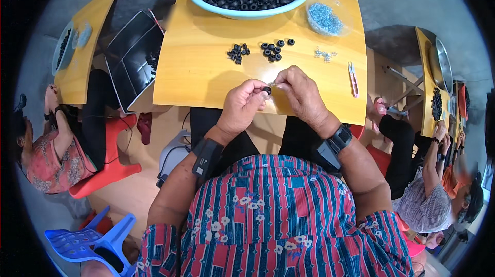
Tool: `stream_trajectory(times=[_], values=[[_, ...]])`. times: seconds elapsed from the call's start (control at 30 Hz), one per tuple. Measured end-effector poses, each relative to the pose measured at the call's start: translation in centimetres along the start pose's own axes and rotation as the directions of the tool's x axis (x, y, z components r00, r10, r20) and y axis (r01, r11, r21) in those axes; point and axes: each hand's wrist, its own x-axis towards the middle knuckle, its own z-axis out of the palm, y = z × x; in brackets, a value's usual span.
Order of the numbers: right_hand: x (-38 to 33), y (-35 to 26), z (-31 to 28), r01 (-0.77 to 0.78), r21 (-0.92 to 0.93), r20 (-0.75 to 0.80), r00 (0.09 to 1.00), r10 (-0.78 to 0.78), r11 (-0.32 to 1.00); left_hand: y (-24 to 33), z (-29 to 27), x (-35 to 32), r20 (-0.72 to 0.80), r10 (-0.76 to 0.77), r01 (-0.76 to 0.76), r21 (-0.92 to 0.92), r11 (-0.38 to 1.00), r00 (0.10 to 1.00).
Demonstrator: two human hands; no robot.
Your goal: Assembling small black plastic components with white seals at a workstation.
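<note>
Left hand: the left hand (243, 103) sat over the near edge of the bench (206, 71), its grip clamped on a small black ring (266, 90) pinched between thumb and fingertips.
Right hand: the right hand (301, 93) met the left one just above the bench edge, its fingertips pressed together on a tiny silver piece (274, 85) held right against the ring.
Ring: it was between the 2 hands, touching both, near the middle of the bench's front edge.
Wrists: each forearm carried a black band with a dark box, the left wristband (206, 157) and the right wristband (336, 143).
Loose rings: 2 small heaps lay further up the bench, a tight left heap (237, 52) and a looser right heap (274, 49), well apart from the hands.
Metal bits: a small scatter of silver bits (325, 54) lay to the right of the heaps.
Bowls: a big pale blue bowl (206, 0) full of black rings stood at the far edge; a clear bowl (330, 18) of bluish pieces stood just beside it.
Snips: pink-handled snips (353, 77) lay near the right edge.
Others: 1 person sat at a bench on the left, others at a bench on the right.
</note>
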Motion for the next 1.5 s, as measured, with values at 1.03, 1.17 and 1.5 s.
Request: stream_trajectory(times=[1.03,1.17,1.5], values=[[-0.7,-1.6,2.0,-0.282,0.119,-0.049,0.956,0.289,0.952,-0.9,-0.1,0.6,-0.070,0.029,-0.033,-0.069,0.997,0.997],[-0.9,-1.2,2.8,-0.348,0.278,-0.093,0.918,0.386,0.895,-0.7,-0.1,0.7,-0.061,0.029,-0.034,-0.084,0.996,0.998],[-0.1,-2.7,2.6,-0.034,-0.074,-0.148,0.989,0.023,0.997,-0.3,-0.5,0.4,-0.062,-0.022,0.011,-0.164,0.986,0.998]])
